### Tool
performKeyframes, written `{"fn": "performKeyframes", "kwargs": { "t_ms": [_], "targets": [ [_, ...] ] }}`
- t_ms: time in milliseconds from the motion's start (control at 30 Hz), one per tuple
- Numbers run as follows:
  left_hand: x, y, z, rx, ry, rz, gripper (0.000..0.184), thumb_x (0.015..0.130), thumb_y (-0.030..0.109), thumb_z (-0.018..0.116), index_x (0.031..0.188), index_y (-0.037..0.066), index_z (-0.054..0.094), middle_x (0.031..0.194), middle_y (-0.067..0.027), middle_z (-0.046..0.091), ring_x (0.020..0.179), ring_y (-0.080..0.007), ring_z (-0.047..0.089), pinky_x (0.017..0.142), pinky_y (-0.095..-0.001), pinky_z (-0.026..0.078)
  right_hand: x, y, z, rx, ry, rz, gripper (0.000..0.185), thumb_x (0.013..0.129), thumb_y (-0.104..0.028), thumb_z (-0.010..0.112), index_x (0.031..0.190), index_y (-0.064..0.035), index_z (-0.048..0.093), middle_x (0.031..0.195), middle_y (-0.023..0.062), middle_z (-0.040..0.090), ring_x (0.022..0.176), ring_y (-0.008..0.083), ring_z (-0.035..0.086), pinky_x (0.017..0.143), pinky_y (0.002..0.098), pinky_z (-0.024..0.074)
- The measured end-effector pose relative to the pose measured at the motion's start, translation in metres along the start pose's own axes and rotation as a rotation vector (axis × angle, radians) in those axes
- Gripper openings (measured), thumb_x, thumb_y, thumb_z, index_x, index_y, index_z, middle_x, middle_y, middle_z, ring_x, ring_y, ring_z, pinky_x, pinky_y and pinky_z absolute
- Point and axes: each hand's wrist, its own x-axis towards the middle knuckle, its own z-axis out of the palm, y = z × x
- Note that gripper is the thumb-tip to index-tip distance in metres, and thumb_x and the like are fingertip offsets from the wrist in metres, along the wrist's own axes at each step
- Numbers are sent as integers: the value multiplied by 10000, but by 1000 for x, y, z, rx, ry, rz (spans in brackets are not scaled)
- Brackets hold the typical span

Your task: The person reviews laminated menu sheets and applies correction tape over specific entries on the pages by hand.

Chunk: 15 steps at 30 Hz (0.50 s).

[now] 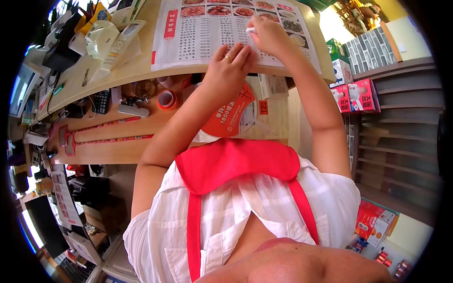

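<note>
A large printed menu sheet (200,40) with dish photos and columns of Chinese text lies on the wooden counter. My left hand (229,63), with a ring on one finger, rests on its lower edge, fingers stretched out flat and holding nothing. Just to the right and farther up the sheet, my right hand (273,37) is closed, with a small white piece (251,30) poking out between its fingers against the menu. Most of that piece is hidden by the fingers, so its kind is unclear.
On the counter's left are a white handset-like device (121,45) and a clear plastic bag (101,38). The shelf below holds an orange tape roll (167,99), a keyboard (101,101) and a red round fan (229,115). Red cartons (361,95) stand at the right.
</note>
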Motion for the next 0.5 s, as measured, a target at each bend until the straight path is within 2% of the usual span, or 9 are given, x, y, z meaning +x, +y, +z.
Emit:
{"fn": "performKeyframes", "kwargs": {
  "t_ms": [33,167,267,367,467,500],
  "targets": [
    [0,-1,2,1,5,4,672,620,131,660,1259,28,480,1319,-125,445,1252,-274,397,1016,-461,318,4,1,2,-25,53,-4,187,777,-103,600,944,-48,535,909,171,615,837,370,596,724,423,483],
    [1,-3,-1,23,2,12,676,620,132,660,1261,21,477,1319,-124,445,1256,-271,393,1017,-461,315,-3,-8,-20,68,-217,-59,182,779,-97,596,946,-52,539,912,170,615,835,363,597,715,412,481],
    [1,-1,-3,0,-3,0,677,617,135,665,1256,10,478,1316,-122,447,1252,-270,397,1014,-460,317,3,6,0,66,-8,-60,183,780,-106,596,945,-51,537,908,170,614,838,354,597,710,406,479],
    [1,-2,-4,-17,-10,4,689,614,141,671,1260,6,474,1318,-123,446,1253,-271,396,1017,-460,313,0,-4,-6,58,-47,-27,179,783,-110,592,944,-54,538,891,167,615,840,347,598,711,403,479],
    [2,-3,-1,15,-1,13,699,611,145,678,1265,11,471,1317,-125,447,1254,-273,394,1020,-459,309,-3,-10,-17,53,-209,-46,191,782,-112,590,957,-54,536,876,162,617,837,347,598,710,405,477],
    [1,-3,-1,8,-4,6,700,611,145,679,1266,12,470,1318,-126,445,1254,-273,393,1020,-459,309,-1,-9,-12,32,-147,-31,193,782,-113,590,958,-55,537,879,161,618,837,346,599,710,406,476]
  ]
}}
